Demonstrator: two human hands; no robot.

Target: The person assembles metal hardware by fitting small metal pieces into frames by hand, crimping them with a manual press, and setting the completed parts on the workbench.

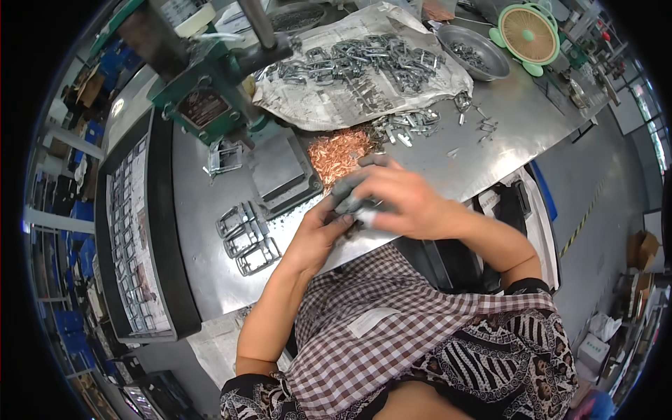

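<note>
Both hands meet at the near edge of the metal table (210,231), just in front of the person's checked apron (378,329). The left hand (318,234) is curled around a small grey metal part (348,205), and the right hand (402,199) lies over it from the right, its grey-tipped fingers (364,162) bent down onto the same part. So much of the part is covered by the two hands that its long axis, and which way it points, cannot be made out. Just beyond the hands lies a heap of small copper pieces (339,150), too many and too fine to count. To the left of the hands, three flat metal buckles (246,238) lie side by side in a slanted row, their long sides running from lower left to upper right. A fourth buckle (225,157) sits apart near the foot of the green press (210,91), whose top is cut off by the upper edge. Farther back, a crumpled sheet of newspaper (315,105) carries a tangled pile of grey buckles that blur together. A round metal bowl (474,52) holds more small parts, and a green fan (528,35) stands beside it. A long black tray (133,231) at the left holds rows of parts too small to tell.
</note>
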